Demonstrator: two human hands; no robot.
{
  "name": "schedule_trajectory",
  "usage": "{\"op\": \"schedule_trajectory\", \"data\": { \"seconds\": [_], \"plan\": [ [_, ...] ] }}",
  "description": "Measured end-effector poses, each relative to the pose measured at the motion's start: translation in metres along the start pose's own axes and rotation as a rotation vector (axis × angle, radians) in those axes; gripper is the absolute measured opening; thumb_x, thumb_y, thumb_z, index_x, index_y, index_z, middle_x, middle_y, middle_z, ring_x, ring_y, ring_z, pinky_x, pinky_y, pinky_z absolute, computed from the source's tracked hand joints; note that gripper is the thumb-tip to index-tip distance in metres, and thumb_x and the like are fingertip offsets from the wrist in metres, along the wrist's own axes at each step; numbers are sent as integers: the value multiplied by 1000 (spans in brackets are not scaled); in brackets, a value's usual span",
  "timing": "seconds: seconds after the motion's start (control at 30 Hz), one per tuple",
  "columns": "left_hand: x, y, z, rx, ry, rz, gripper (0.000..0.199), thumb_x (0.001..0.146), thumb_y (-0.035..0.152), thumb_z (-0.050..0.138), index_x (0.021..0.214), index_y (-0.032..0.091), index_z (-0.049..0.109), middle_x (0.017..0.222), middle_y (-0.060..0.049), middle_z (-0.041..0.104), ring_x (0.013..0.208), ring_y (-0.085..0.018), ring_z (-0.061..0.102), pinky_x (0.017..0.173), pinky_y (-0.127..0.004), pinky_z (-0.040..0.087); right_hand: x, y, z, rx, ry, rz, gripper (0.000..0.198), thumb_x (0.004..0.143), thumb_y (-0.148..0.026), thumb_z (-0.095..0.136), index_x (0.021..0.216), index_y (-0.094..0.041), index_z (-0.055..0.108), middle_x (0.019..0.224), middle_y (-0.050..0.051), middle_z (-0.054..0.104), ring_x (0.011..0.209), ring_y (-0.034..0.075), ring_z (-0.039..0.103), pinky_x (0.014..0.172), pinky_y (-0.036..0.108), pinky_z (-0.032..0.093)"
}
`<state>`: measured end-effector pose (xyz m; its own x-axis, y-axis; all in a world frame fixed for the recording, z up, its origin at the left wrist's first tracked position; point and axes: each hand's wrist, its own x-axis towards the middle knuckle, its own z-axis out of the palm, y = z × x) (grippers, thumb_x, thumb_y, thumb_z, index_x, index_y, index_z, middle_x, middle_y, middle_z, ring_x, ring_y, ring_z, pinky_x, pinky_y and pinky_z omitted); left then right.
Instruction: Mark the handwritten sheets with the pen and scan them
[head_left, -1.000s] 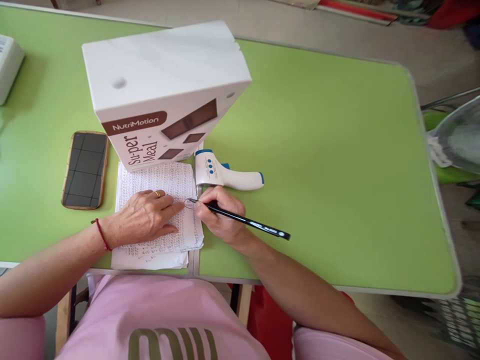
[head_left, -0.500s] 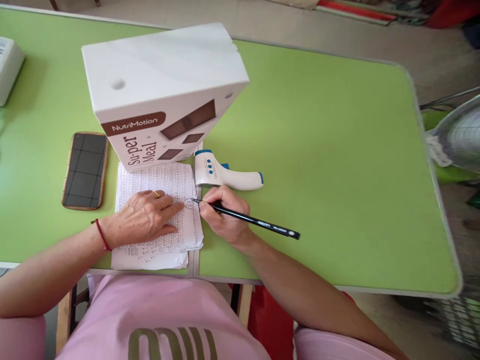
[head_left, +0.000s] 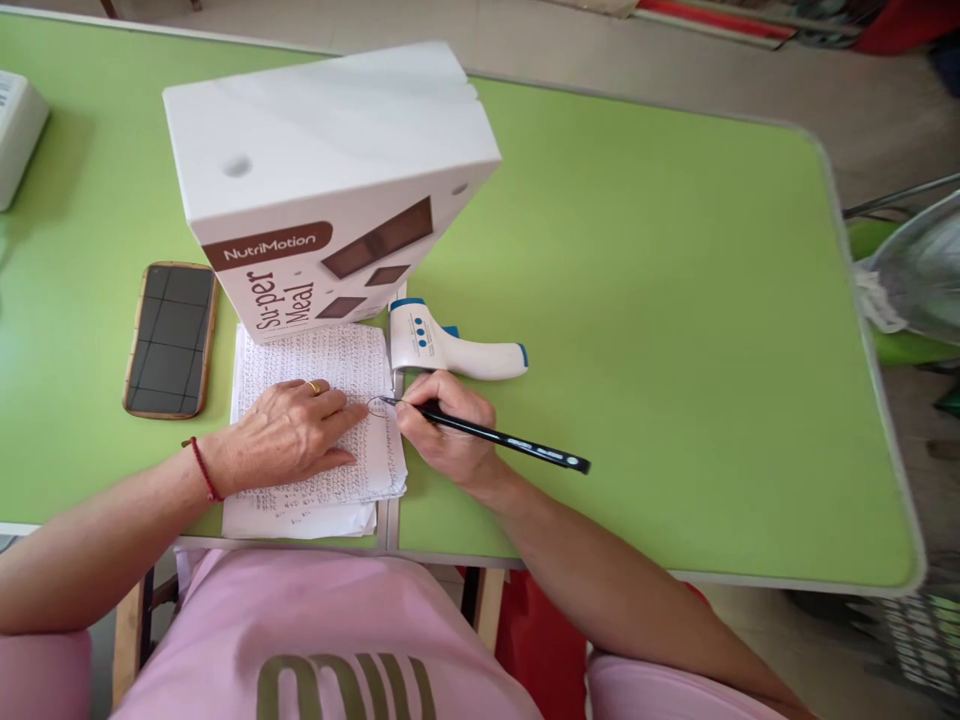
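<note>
Bearing the white name "NutriMotion" on a brown band, a tall white cardboard box point(head_left: 330, 190) also reads "Su-per Meal" in dark brown letters, beside printed brown rectangles. Rows of small dark handwriting fill the stack of thin white paper sheets point(head_left: 381, 460) at its foot, too fine to read, as is the print around three blue dots on the white plastic pistol-shaped thermometer point(head_left: 457, 353) with blue ends. Large olive lettering on the person's pink fabric shirt point(head_left: 225, 620) is cut off by the picture's lower edge. The sheets lie under the left hand point(head_left: 289, 435), which rests flat with its fingers apart and grips nothing, its index fingertip just beside a drawn loop near the sheets' right edge. The right hand point(head_left: 454, 430) pinches a slim, glossy black pen point(head_left: 506, 437) near its point, the tip at that loop and the barrel slanting away to the right. The thermometer lies just beyond the right hand. A smooth gold ring point(head_left: 313, 387) and a braided red cord bracelet point(head_left: 202, 470) sit on the left hand and wrist. Left of the sheets, a dark-screened phone in a tan-edged case point(head_left: 170, 340) lies on the smooth green tabletop point(head_left: 660, 330), whose rim is pale and corners rounded.
</note>
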<state>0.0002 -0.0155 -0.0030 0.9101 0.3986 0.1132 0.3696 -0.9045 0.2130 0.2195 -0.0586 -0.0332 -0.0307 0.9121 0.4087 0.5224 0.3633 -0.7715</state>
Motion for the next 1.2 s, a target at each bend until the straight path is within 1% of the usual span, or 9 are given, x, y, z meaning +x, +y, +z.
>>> {"op": "schedule_trajectory", "data": {
  "seconds": [0.17, 0.37, 0.53, 0.73, 0.9, 1.07, 1.2],
  "plan": [
    [0, -1, -1, 0, 0, 4, 40, 94, 42, 66, 121, 13, 60, 86, -4, 65, 69, -21, 60, 59, -34, 46, 0, 1, -1, 2, -4, 7, 19, 76, -12, 57, 67, -24, 46, 53, -7, 49, 45, 10, 47, 44, 23, 40],
    [1, 0, -2, 13, -15, 4, 40, 95, 43, 65, 121, 14, 60, 85, -4, 65, 68, -20, 60, 59, -34, 46, 0, 2, 0, 62, 25, 29, 16, 78, -14, 58, 69, -24, 49, 56, -6, 54, 47, 11, 51, 47, 24, 44],
    [1, 0, -2, 23, -13, 9, 42, 94, 43, 65, 122, 13, 59, 86, -4, 65, 68, -21, 60, 59, -34, 46, 0, 1, 1, 33, 24, 10, 17, 78, -12, 59, 70, -24, 49, 55, -8, 52, 46, 9, 49, 47, 23, 42],
    [1, 0, 0, 15, 12, 7, 42, 92, 43, 69, 120, 13, 59, 86, -4, 65, 69, -22, 61, 59, -35, 48, -1, 2, 2, -17, 20, 15, 17, 78, -14, 58, 69, -24, 48, 53, -7, 50, 46, 10, 49, 47, 24, 42],
    [1, 0, 0, 18, -12, -1, 41, 94, 43, 65, 121, 14, 59, 87, -5, 66, 71, -21, 62, 60, -33, 47, -1, 3, 1, -19, 12, 10, 17, 77, -13, 59, 69, -25, 48, 53, -7, 51, 47, 11, 50, 47, 25, 43],
    [0, 0, 0, 23, -8, 2, 42, 94, 43, 65, 122, 13, 58, 88, -5, 66, 73, -21, 62, 61, -33, 47, 0, 2, 1, -25, 11, 11, 17, 77, -14, 58, 69, -25, 47, 53, -7, 51, 46, 11, 49, 46, 24, 43],
    [1, 0, 0, 31, -20, 2, 41, 95, 44, 64, 121, 13, 58, 87, -5, 66, 73, -21, 61, 61, -34, 46, 2, -2, -3, -8, 42, 32, 14, 78, -16, 59, 72, -25, 50, 58, -6, 55, 49, 12, 53, 47, 25, 45]
  ]
}}
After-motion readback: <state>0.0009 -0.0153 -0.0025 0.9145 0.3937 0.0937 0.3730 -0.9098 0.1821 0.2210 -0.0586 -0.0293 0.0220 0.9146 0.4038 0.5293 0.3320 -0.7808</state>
